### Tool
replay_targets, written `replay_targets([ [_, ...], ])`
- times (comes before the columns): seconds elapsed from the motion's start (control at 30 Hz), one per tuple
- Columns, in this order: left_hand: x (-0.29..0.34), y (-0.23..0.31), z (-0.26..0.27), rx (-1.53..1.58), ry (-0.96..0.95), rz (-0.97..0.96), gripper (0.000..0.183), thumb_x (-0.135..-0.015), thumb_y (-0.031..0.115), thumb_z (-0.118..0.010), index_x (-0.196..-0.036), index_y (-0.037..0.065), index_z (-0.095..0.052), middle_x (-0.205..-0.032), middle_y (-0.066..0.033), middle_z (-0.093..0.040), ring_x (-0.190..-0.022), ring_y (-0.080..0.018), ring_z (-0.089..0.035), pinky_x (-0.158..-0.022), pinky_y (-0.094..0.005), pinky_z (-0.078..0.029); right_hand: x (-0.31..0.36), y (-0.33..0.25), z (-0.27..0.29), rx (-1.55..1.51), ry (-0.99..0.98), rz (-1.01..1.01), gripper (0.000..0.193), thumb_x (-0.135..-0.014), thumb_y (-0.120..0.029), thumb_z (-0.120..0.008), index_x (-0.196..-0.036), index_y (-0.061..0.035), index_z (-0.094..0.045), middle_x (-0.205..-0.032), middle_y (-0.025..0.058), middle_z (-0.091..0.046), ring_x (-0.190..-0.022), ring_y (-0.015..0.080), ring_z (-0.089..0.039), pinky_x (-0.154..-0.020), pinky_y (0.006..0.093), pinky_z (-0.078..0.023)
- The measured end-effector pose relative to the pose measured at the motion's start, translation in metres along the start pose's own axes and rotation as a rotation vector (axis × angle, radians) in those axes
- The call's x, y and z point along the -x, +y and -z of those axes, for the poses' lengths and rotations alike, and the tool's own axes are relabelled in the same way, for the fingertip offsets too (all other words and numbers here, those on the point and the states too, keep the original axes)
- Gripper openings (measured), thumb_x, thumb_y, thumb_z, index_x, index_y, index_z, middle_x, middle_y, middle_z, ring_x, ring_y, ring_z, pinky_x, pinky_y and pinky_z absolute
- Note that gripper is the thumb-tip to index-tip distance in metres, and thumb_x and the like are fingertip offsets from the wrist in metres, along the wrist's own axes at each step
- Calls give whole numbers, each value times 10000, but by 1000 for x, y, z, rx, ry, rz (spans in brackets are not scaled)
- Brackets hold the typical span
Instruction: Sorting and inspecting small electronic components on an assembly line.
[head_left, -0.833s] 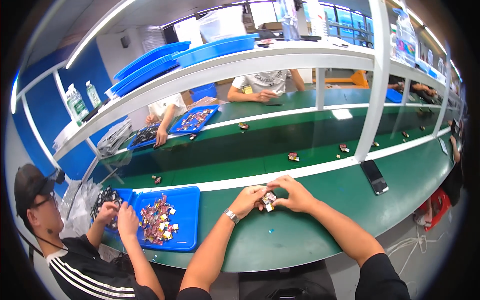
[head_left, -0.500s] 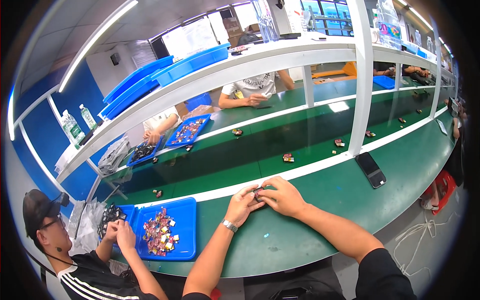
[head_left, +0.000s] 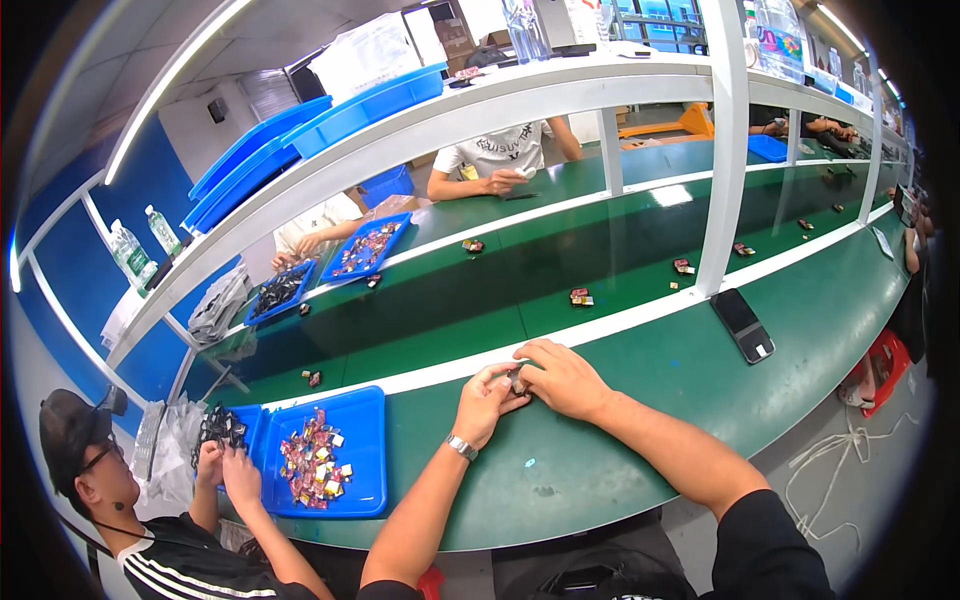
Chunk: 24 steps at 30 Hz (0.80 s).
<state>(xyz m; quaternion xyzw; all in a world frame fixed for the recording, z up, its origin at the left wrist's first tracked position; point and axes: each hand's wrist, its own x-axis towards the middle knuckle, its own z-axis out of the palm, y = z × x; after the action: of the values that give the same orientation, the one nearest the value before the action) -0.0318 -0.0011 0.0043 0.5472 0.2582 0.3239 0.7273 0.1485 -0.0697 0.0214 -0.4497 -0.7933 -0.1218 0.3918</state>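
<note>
Over the green worktop, both my hands meet around a small dark part, whose kind my fingers mostly hide. My left hand grips it from the left, thumb and fingers closed on its edge. From the right, my right hand pinches the same part with bent fingers. To the left, a blue tray holds a heap of small dark-pink, yellow and white pieces. A tiny light-blue scrap lies on the worktop below my hands.
Beyond a white rail, a dark green belt carries scattered small parts. A black phone lies right of a white post. At the left, a co-worker's hands work beside a tray of black parts. Others sit across the belt.
The view has shifted slightly. The part between my hands has turned a little, with my right fingers shifted on it. The neighbour's hands have moved a little apart.
</note>
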Motion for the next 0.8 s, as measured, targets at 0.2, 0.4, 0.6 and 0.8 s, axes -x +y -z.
replay_targets([
  [0.2,1,1,-2,-66,-4,6,287,-995,63,-462,-1265,-30,-484,-1105,-149,-633,-987,-226,-663,-915,-388,-568,4,4,6,-101,-97,-60,159,-727,-75,-709,-857,-86,-619,-1161,98,-567,-1132,294,-524,-947,401,-454],
  [0.4,-1,-1,0,-53,-5,13,287,-987,55,-468,-1261,-30,-486,-1126,-154,-625,-1000,-231,-658,-926,-395,-564,6,5,5,-153,-144,-78,120,-752,-97,-713,-871,-101,-699,-1175,70,-582,-1146,284,-522,-969,395,-446],
  [0.6,0,3,6,96,-104,89,311,-967,34,-495,-1273,-10,-462,-1169,-160,-609,-1078,-251,-627,-991,-439,-520,8,1,2,-327,-96,-266,86,-802,-108,-687,-878,-77,-714,-1185,67,-609,-1148,275,-528,-985,385,-439],
  [0.8,3,8,2,64,-208,27,369,-928,12,-569,-1280,-7,-460,-1199,-141,-601,-1107,-231,-617,-998,-431,-516,8,-3,-1,-335,-64,-386,99,-795,-123,-677,-864,-62,-713,-1161,65,-621,-1141,269,-537,-976,377,-448],
])
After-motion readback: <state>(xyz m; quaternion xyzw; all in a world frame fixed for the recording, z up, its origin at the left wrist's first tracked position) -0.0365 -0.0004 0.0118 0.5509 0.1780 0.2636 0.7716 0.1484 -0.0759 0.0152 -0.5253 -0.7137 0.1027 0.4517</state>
